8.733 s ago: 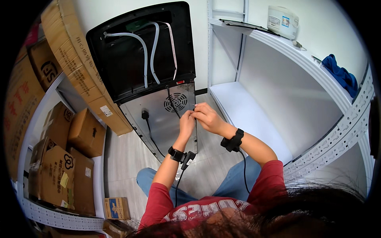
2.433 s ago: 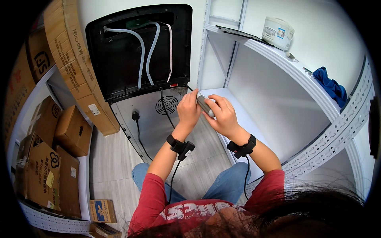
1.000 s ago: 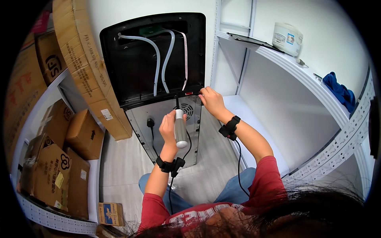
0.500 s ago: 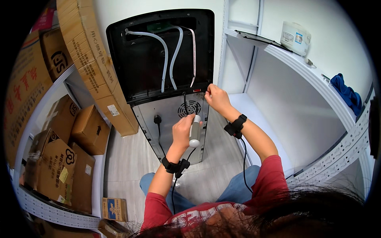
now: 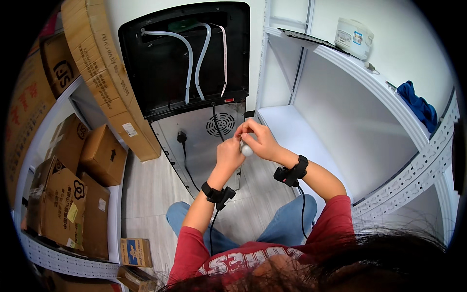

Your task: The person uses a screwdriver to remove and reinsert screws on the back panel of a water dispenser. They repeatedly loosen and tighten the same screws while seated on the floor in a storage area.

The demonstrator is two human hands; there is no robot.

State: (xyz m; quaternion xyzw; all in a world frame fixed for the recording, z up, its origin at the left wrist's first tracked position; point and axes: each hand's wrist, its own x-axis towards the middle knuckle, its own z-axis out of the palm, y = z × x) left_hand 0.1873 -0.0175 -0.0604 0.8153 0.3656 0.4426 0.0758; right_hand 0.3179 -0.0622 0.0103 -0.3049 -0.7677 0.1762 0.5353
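In front of me stands a tall water dispenser (image 5: 156,73), its black upper back opened up. Two clear hoses (image 5: 189,61) and a flat pale ribbon cable (image 5: 224,56) hang inside. My left hand (image 5: 228,155) is closed around a stubby grey-and-white tool that looks like a cordless screwdriver (image 5: 247,150); only its rounded white end shows. The fingertips of my right hand (image 5: 261,140) are pinched together against my left fingers, just over the tool. Whatever lies between them is too small to make out. Both hands are near the metal lower back (image 5: 168,134), right of the vent grille (image 5: 220,124).
A black plug (image 5: 181,137) with its cord sits on the metal back. Left, a long cardboard box (image 5: 109,82) leans beside a shelf with several cartons (image 5: 104,153). To the right, a white shelf (image 5: 389,97) carries a rice cooker (image 5: 354,39) and a blue cloth (image 5: 417,104).
My right hand has left the dispenser's edge near the red switch and come down to meet my left. The tool has turned, so its body is mostly hidden. The whole view has shifted slightly.
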